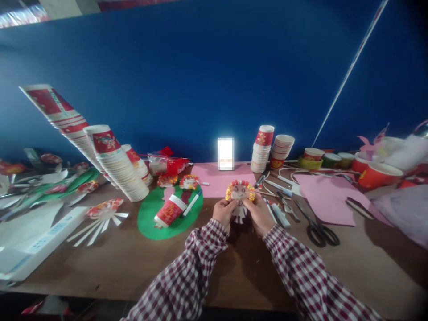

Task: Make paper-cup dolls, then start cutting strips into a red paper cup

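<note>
Between my hands is a paper doll (240,192) with a drawn smiling face, a ring of red and yellow curls and pale strips hanging below. My left hand (224,213) pinches its lower left side, and my right hand (260,215) pinches the lower right side. Both thumbs press near its neck. Left of my hands, a green paper oval (147,227) carries a red paper cup (171,210) lying on its side, a white marker (192,204) and curled paper rings (189,182).
Tall paper cup stacks (117,162) lean at the left, and shorter stacks (262,149) stand behind my hands. Black scissors (317,229) and pink paper sheets (326,200) lie to the right. A cut cup with splayed strips (103,216) lies left, beside a white box (50,240).
</note>
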`<move>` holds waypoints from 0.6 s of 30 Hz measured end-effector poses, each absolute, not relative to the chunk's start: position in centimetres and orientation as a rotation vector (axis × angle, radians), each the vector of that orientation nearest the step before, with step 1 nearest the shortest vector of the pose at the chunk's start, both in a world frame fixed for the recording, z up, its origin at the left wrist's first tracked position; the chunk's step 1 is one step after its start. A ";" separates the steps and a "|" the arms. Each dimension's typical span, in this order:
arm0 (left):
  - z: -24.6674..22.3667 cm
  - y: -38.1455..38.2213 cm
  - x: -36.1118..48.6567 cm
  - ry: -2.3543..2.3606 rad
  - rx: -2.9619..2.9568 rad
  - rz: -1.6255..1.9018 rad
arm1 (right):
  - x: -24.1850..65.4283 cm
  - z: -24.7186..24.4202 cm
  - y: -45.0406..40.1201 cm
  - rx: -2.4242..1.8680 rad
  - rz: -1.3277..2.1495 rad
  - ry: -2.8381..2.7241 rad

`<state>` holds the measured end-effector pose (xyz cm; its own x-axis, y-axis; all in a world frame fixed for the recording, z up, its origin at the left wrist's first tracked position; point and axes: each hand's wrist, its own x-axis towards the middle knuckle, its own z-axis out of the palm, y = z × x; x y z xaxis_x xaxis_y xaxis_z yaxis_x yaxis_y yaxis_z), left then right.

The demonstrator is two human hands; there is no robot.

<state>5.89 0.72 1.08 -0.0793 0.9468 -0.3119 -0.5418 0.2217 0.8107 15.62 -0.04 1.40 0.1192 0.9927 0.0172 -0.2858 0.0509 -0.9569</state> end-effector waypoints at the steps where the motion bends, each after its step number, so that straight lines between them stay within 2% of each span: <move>1: 1.1 0.7 5.9 1.023 0.520 1.325 | 15.6 1.4 -0.1 -1.025 1.221 -0.934; 18: 1.2 0.7 5.8 0.977 0.589 1.327 | 15.9 1.0 0.2 -1.008 1.250 -0.957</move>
